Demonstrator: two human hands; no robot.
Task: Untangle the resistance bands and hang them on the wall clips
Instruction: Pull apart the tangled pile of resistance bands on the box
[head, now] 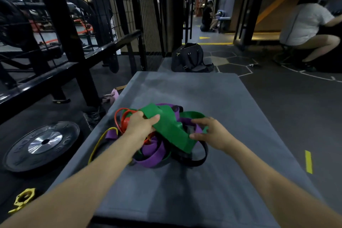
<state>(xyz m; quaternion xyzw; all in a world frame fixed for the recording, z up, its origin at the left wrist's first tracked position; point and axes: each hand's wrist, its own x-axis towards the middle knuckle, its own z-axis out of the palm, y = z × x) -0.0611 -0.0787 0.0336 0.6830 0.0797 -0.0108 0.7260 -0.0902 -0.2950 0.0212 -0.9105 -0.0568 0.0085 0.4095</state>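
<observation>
Gym floor, dark and rubbery, stretches out around a grey mat (231,102) that lies in front of the person, with a black rack (61,46) on the left and a weight plate (41,145) flat on the floor beside the mat. A dark bag (190,57) sits past the mat's far edge, and two other people are busy in the background.

On the mat lies the pile of bands (162,135), and it looks fully knotted: a wide green band (172,127) on top, purple bands (153,153) looped under it, a red band (124,118) at the left, a thin yellow band (98,144) trailing toward the mat's left edge, and a black band (201,155) curling out on the right.

The left hand (141,126) is closed on the green band near its upper fold, thumb over the top. The right hand (212,133) rests on the right side of the pile with fingers spread and bent; whether it pinches anything, I cannot tell.

As a judgement, the task is at its very start. No band lies apart from the heap, none is hung, and no wall clips show in this view. Everything is left: freeing the green band, then each of the others, then carrying them to the clips.
</observation>
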